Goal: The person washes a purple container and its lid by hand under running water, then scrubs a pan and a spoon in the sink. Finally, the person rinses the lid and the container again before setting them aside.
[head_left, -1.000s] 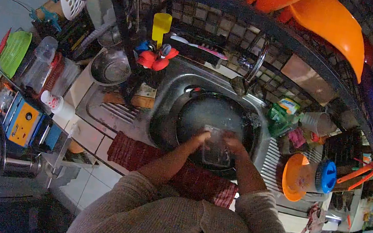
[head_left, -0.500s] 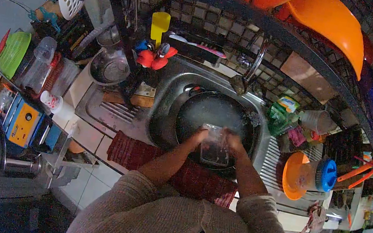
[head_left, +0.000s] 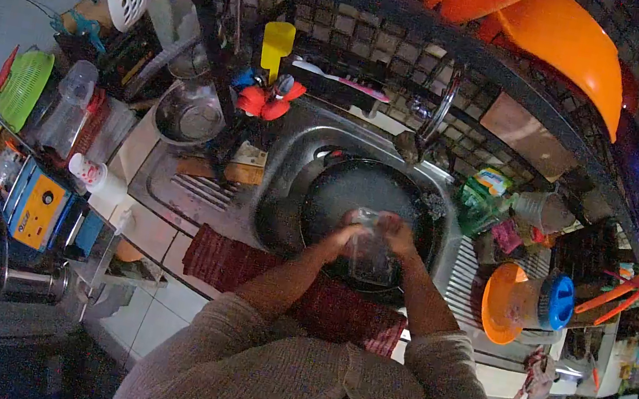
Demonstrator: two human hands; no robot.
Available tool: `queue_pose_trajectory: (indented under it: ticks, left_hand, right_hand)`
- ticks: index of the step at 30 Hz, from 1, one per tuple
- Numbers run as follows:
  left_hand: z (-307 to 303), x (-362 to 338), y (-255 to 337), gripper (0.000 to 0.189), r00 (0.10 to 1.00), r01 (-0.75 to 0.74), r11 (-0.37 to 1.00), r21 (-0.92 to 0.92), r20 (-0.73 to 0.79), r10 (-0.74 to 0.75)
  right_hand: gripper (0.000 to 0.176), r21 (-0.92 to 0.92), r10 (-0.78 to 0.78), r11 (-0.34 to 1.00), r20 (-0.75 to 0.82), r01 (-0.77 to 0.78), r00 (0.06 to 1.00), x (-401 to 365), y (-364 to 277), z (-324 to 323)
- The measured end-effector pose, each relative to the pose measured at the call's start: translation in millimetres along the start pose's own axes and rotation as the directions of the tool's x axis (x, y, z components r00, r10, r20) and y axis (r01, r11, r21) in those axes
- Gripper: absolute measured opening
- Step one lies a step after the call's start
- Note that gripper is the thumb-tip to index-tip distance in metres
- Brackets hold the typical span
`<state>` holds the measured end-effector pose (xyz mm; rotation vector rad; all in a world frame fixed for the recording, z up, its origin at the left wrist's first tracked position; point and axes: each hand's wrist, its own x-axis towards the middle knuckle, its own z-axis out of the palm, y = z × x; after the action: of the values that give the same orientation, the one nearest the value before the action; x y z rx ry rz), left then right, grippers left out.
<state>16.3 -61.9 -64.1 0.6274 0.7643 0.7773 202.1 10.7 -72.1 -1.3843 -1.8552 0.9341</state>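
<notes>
Small square tiles [head_left: 343,19] cover the wall behind a steel sink [head_left: 281,165]. One big black pan [head_left: 347,187] sits in the sink, close to its right edge, and looks grey inside. Over the front of the pan, near the front edge of the sink, is a clear box [head_left: 372,267], held in two hands. On its left side is the left hand [head_left: 343,238], with fingers bent and partly closed around it. On its far right corner is the right hand [head_left: 393,233], fingers curled in and holding on too. Both hands are a bit blurry, so I cannot tell how each fingertip sits.

Along the front edge of the sink lies a dark red cloth [head_left: 225,262], under the left arm. At the back edge stands a shiny tap [head_left: 446,106]. By the back right corner is a green bottle [head_left: 479,206]. Past the right edge are an orange plate [head_left: 494,307] and a jar with a blue lid [head_left: 558,302]. Past the back left corner is a metal bowl [head_left: 188,110].
</notes>
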Motion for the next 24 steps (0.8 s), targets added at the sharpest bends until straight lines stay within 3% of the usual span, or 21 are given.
queue_pose_trajectory:
  ticks: [2,3,5,6,7,8,9,11,12,14,17,18,20,21,23,24]
  left_hand:
    - [-6.0,12.2,-7.4,0.068,0.994,0.015,0.979,-0.204,-0.103,-0.036]
    - [-10.4,16.0,-13.0,0.068,0.994,0.016,0.979,-0.204,-0.103,-0.038]
    - [-17.2,21.2,-21.6,0.069,0.99,-0.135,0.975,-0.175,0.013,0.139]
    - [-10.6,15.8,-13.8,0.069,0.99,-0.133,0.976,-0.173,0.015,0.137]
    - [2.9,3.9,1.4,0.07,0.992,-0.129,0.989,-0.071,-0.022,0.128]
    - [11.0,-3.4,10.6,0.07,0.991,-0.12,0.992,0.032,-0.06,0.122]
    - [10.2,-1.0,8.5,0.07,0.991,-0.121,0.992,0.031,-0.06,0.122]
    - [8.3,4.3,5.3,0.065,0.979,-0.184,0.979,0.084,-0.078,0.19]
    - [2.9,7.7,0.9,0.065,0.978,-0.185,0.979,0.082,-0.079,0.191]
    - [-7.5,12.6,-8.0,0.058,0.976,-0.19,0.981,-0.029,0.105,0.192]
    - [-9.1,12.6,-6.1,0.053,0.997,-0.056,0.994,-0.094,0.049,0.061]
    - [-8.3,11.9,-6.3,0.053,0.997,-0.057,0.994,-0.094,0.048,0.061]
    - [-6.1,11.4,-7.1,0.052,0.997,-0.082,0.995,-0.049,-0.015,0.082]
    - [-5.8,11.3,-6.2,0.052,0.997,-0.082,0.996,-0.048,-0.014,0.081]
    - [-5.6,11.5,-3.4,0.052,0.998,-0.057,0.996,0.068,-0.021,0.059]
    - [-7.0,12.4,-5.4,0.052,0.998,-0.058,0.996,0.07,-0.02,0.059]
  right_hand:
    - [0.022,0.462,-0.106,0.885,0.083,0.056,0.991,-9.4,-31.9,-7.6]
    - [0.022,0.463,-0.105,0.885,0.082,0.055,0.991,-5.3,-18.6,-5.9]
    - [0.017,0.66,0.009,0.746,0.119,-0.086,0.993,9.5,31.1,0.1]
    - [0.017,0.661,0.01,0.746,0.117,-0.085,0.993,10.1,20.7,-5.2]
    - [0.016,0.119,-0.16,0.982,0.129,0.145,0.979,9.0,0.7,-14.6]
    - [0.017,-0.451,-0.285,0.815,0.237,0.364,0.929,6.7,-18.9,-20.0]
    - [0.017,-0.451,-0.285,0.814,0.238,0.365,0.929,5.4,-25.7,-18.3]
    - [0.023,-0.303,-0.014,0.952,0.065,0.033,0.998,3.7,-40.5,-13.4]
    - [0.023,-0.304,-0.015,0.952,0.067,0.034,0.998,1.4,-51.3,-14.4]
    - [0.024,-0.147,0.285,0.952,0.088,-0.27,0.955,-3.7,-68.2,-17.7]
    - [0.018,-0.148,0.199,0.973,0.151,-0.177,0.968,-4.0,-60.6,-19.2]
    - [0.018,-0.148,0.199,0.973,0.151,-0.177,0.968,0.7,-39.1,-14.4]
    - [0.012,-0.106,0.002,0.994,0.184,0.018,0.983,12.3,20.8,1.2]
    - [0.012,-0.106,0.002,0.994,0.182,0.018,0.983,9.7,19.5,1.0]
    - [0.01,0.314,-0.162,0.944,0.169,0.103,0.972,6.0,16.5,0.9]
    - [0.01,0.313,-0.162,0.944,0.167,0.104,0.972,6.4,13.0,1.2]
